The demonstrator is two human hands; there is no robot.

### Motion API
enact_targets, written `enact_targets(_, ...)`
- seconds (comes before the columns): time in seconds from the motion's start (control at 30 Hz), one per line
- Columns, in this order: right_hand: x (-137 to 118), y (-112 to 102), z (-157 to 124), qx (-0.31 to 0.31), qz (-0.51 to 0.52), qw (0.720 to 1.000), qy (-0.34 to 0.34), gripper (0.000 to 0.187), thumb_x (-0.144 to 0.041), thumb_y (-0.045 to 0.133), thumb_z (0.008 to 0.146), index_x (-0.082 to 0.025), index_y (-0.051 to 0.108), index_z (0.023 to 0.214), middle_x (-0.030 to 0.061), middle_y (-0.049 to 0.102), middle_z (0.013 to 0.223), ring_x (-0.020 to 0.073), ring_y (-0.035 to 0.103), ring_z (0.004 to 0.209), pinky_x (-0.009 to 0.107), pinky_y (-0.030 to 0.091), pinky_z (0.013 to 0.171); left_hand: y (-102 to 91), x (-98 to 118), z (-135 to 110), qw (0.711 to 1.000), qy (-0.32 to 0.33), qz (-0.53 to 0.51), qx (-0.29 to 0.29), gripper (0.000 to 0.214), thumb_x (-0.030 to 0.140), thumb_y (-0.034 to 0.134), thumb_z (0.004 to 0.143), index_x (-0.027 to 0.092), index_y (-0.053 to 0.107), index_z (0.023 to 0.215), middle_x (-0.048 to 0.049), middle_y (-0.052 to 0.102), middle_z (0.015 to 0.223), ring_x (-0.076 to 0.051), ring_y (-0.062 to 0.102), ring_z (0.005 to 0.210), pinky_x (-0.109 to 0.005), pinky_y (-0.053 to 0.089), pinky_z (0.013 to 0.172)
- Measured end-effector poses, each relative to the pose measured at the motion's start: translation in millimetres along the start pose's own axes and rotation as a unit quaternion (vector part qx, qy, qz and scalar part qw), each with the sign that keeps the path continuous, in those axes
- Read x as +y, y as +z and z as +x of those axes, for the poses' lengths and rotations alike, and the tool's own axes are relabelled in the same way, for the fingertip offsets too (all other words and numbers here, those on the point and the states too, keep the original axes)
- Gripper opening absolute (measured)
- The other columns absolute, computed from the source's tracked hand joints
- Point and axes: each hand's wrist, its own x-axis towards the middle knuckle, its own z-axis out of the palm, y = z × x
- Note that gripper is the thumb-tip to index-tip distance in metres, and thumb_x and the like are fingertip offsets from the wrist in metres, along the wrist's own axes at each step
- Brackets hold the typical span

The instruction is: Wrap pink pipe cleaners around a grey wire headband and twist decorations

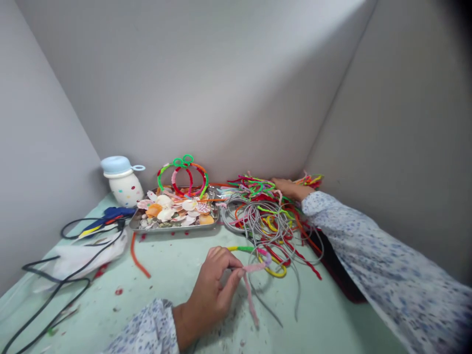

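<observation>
My left hand is closed in a pinch at the front of the table. Between its thumb and forefinger is a curved pipe cleaner piece of yellow, green, magenta, lilac and pale pink lengths, with a pink end hanging down. Farther back, my right hand reaches into a heap of colourful pipe cleaners by the back wall; its fingertips are hidden there. Coils of grey wire lie between my hands, tangled with red, yellow and orange pipe cleaners.
A metal tray holds shells, with pipe cleaner hoops standing at its back. Left of it are a white bottle with a blue lid, blue-handled pliers and a black cable. A dark case lies under my right forearm.
</observation>
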Motion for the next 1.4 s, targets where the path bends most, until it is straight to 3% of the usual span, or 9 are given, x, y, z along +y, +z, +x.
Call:
enact_targets(0.13,2.9,-0.5,8.0,-0.023,0.004,0.999,0.024,0.053,-0.048,0.064,0.083,-0.01,0.057,0.121,0.0208,0.064,0.119,0.0308,0.062,0.107,0.037,0.044,0.091,0.0,-4.0,0.1,1.0,-0.004,-0.005,-0.001,0.013,0.023,0.048,0.093,0.019,0.058,0.084,-0.0052,0.059,0.079,-0.02,0.053,0.078,-0.036,0.039,0.074)
enact_targets(0.3,16.4,-47.6,-1.9,-0.003,-0.007,1.0,0.03,0.084,-0.047,0.077,0.068,-0.015,0.044,0.138,0.0192,0.048,0.14,0.0369,0.047,0.125,0.043,0.041,0.101,-1.4,-3.3,0.3,1.0,-0.018,-0.015,0.02,0.014,0.023,0.048,0.093,0.019,0.057,0.083,-0.0042,0.056,0.078,-0.019,0.052,0.078,-0.034,0.04,0.073)
enact_targets(0.4,15.3,-61.5,-39.0,0.046,-0.016,0.998,0.034,0.058,-0.036,0.065,0.08,-0.013,0.052,0.131,0.0193,0.053,0.133,0.0358,0.049,0.122,0.046,0.04,0.101,-2.7,0.4,0.6,0.999,-0.026,-0.019,0.026,0.014,0.024,0.048,0.093,0.019,0.056,0.083,-0.0042,0.056,0.078,-0.019,0.052,0.078,-0.034,0.04,0.073)
enact_targets(0.6,-12.4,-9.2,-115.6,0.062,0.041,0.99,-0.122,0.05,-0.006,0.059,0.074,-0.021,0.06,0.122,0.0104,0.062,0.12,0.0252,0.057,0.11,0.04,0.046,0.094,-3.9,2.3,-0.3,0.997,-0.033,-0.036,0.058,0.015,0.027,0.047,0.094,0.02,0.057,0.085,-0.0038,0.056,0.08,-0.019,0.053,0.078,-0.032,0.042,0.074)
enact_targets(0.73,-30.2,30.6,-126.4,0.115,0.009,0.98,-0.16,0.064,0.005,0.056,0.07,-0.029,0.06,0.125,0.0106,0.049,0.14,0.0284,0.046,0.126,0.051,0.037,0.101,-3.4,0.9,-2.4,0.997,-0.035,-0.041,0.063,0.014,0.027,0.048,0.094,0.02,0.056,0.085,-0.0031,0.054,0.079,-0.019,0.052,0.078,-0.031,0.042,0.073)
enact_targets(0.83,-33.4,40.1,-121.3,0.116,0.008,0.976,-0.182,0.045,-0.001,0.06,0.074,-0.026,0.067,0.111,0.01,0.058,0.13,0.0279,0.047,0.125,0.052,0.035,0.103,-5.0,0.9,-0.9,0.996,-0.031,-0.043,0.069,0.013,0.026,0.048,0.093,0.02,0.057,0.085,-0.003,0.054,0.079,-0.019,0.052,0.078,-0.03,0.042,0.073)
enact_targets(0.97,-24.8,28.6,-111.2,0.083,0.048,0.986,-0.139,0.013,-0.014,0.057,0.085,-0.019,0.068,0.089,0.0096,0.068,0.1,0.0249,0.056,0.109,0.042,0.039,0.097,-11.4,2.2,5.1,0.992,-0.064,-0.062,0.095,0.012,0.028,0.049,0.093,0.021,0.056,0.086,-0.0018,0.054,0.081,-0.018,0.052,0.078,-0.028,0.042,0.072)
enact_targets(1.17,-11.5,9.8,-110.7,0.029,0.102,0.993,-0.044,0.023,-0.018,0.043,0.091,-0.019,0.064,0.101,0.0067,0.071,0.089,0.0179,0.063,0.076,0.027,0.046,0.07,-16.8,-0.4,10.8,0.978,-0.131,-0.111,0.116,0.013,0.033,0.05,0.093,0.022,0.056,0.09,0.0002,0.054,0.081,-0.016,0.052,0.078,-0.025,0.042,0.07)
enact_targets(1.4,-30.6,41.6,-128.4,-0.018,0.156,0.987,-0.013,0.038,-0.016,0.062,0.075,-0.02,0.061,0.113,0.0074,0.071,0.1,0.0209,0.066,0.085,0.027,0.048,0.073,-14.9,-4.7,9.4,0.973,-0.158,-0.111,0.129,0.015,0.034,0.052,0.092,0.021,0.057,0.088,0.0013,0.055,0.078,-0.015,0.051,0.074,-0.024,0.042,0.068)
